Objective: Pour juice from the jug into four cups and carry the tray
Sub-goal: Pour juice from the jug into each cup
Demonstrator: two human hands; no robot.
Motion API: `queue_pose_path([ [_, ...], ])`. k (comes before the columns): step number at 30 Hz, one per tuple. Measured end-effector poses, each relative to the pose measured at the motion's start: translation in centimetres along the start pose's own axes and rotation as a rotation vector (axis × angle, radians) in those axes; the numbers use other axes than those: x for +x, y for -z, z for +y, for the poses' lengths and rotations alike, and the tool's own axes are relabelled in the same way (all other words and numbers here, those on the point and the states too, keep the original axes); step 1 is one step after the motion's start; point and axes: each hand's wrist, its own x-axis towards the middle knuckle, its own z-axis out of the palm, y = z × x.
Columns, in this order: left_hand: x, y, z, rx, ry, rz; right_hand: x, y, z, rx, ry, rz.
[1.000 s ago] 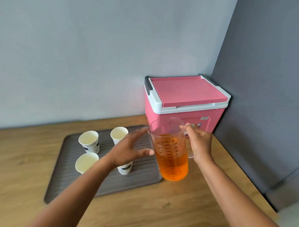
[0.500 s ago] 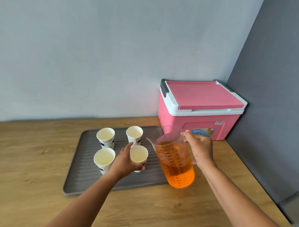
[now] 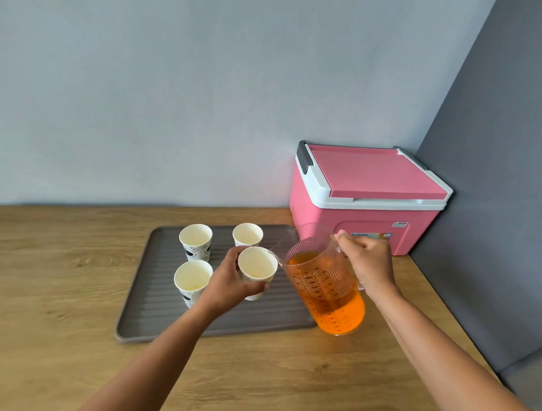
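One cup (image 3: 257,267) is grasped by my left grip (image 3: 229,286); my right grip (image 3: 369,265) grasps the jug (image 3: 324,296) by its handle. Pouring step, I judge: next, spout over rim.

Two bare forearms reach in from the bottom of the head view. The left forearm (image 3: 151,368) runs up and to the right from the lower left, its wrist nearly straight. The left hand (image 3: 227,282), seen from the back, wraps around the side of a paper cup (image 3: 257,265), with the thumb laid across the near wall and the fingers curled behind the far one. The right forearm (image 3: 443,352) angles up and to the left from the lower right corner. The right hand (image 3: 369,262) is clenched around the handle of a jug (image 3: 322,291), knuckles turned left and one fingertip lying on top. The hands are near each other but apart.
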Motion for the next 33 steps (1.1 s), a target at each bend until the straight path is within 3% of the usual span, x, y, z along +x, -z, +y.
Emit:
queue_pose_path([
  [33, -2.3, 1.0, -1.4, 0.061, -0.027, 0.044, -0.6, -1.5, -1.8, -0.375, 0.129, -0.143],
])
